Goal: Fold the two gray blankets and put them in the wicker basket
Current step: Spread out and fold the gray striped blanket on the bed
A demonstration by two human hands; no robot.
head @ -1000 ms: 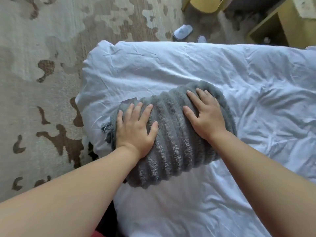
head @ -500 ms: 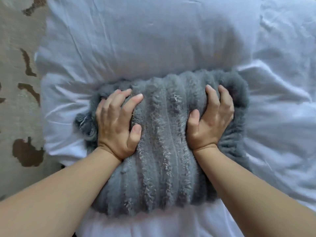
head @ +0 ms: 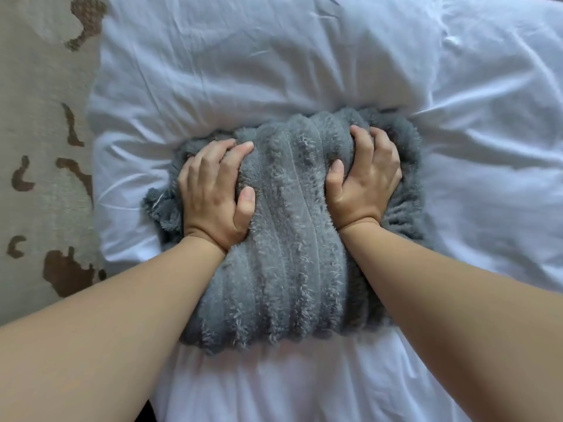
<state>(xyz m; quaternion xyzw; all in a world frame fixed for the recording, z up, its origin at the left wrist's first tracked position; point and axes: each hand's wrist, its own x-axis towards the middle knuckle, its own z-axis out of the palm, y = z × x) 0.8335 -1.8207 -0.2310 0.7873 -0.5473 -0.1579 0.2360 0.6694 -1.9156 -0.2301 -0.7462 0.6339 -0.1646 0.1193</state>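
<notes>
Center frame, on the rumpled white bed sheet [head: 304,71], the folded fuzzy ribbed gray blanket [head: 289,239] gets squeezed: left hand [head: 214,190] and right hand [head: 364,181] both clutch it. Probably best lifted evenly so folds hold; basket's out of view.

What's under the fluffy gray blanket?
The gray blanket lies on a white sheet, gripped by the left hand and right hand. Anything directly beneath it is hidden.

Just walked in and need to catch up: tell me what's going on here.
A person is handling a folded gray blanket that lies on a white bed cover. The left hand and the right hand each grip a side of the bundle, fingers dug into the pile, as if about to lift it. No wicker basket or second blanket is in view. A patterned carpet lies left.
</notes>
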